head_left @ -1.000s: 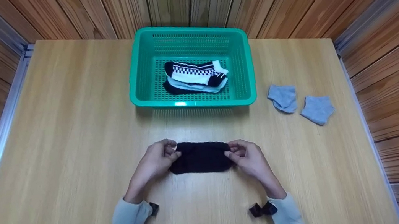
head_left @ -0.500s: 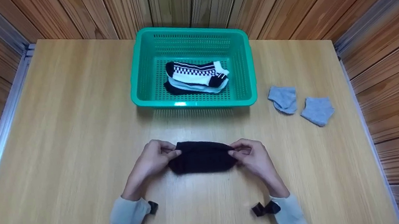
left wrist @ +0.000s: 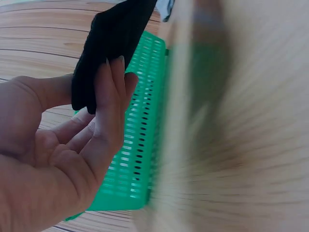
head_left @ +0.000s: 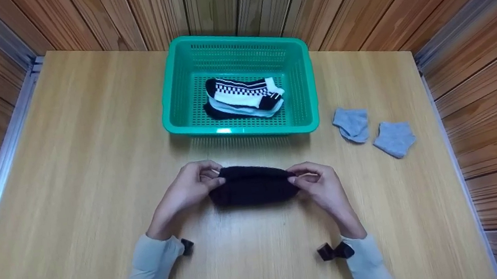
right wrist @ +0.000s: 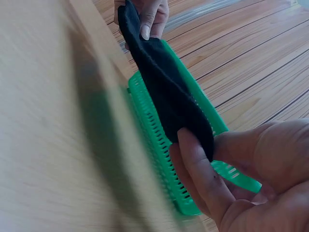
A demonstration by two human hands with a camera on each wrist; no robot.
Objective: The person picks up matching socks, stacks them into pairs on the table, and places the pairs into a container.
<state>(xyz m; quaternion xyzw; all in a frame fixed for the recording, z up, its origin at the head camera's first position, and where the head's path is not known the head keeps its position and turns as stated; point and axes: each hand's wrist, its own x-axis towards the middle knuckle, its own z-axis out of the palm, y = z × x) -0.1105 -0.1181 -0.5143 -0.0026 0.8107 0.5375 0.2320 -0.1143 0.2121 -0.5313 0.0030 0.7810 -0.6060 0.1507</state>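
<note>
Stretched between both hands is a black sock (head_left: 254, 186), its long side running left to right in front of the basket. My left hand (head_left: 189, 184) pinches its left end between thumb and fingers; the left wrist view shows the dark cloth (left wrist: 108, 46) caught there. At the other end my right hand (head_left: 321, 185) grips the right corner with thumb and fingertips. In the right wrist view the sock (right wrist: 164, 87) looks lifted off the table, with a fold along its length. Whether it is one sock or two layered ones, I cannot tell.
A green plastic basket (head_left: 243, 133) stands at the back of the wooden table. Inside it lie a black-and-white checkered sock (head_left: 240, 93), a light grey-blue sock and something black underneath. Two grey socks (head_left: 351, 124) lie apart on the right. Wood-panelled walls enclose the table.
Both hands have moved the black sock slightly forward, toward the basket. The right hand has shifted a little to the right, and the sock has come up off the table.
</note>
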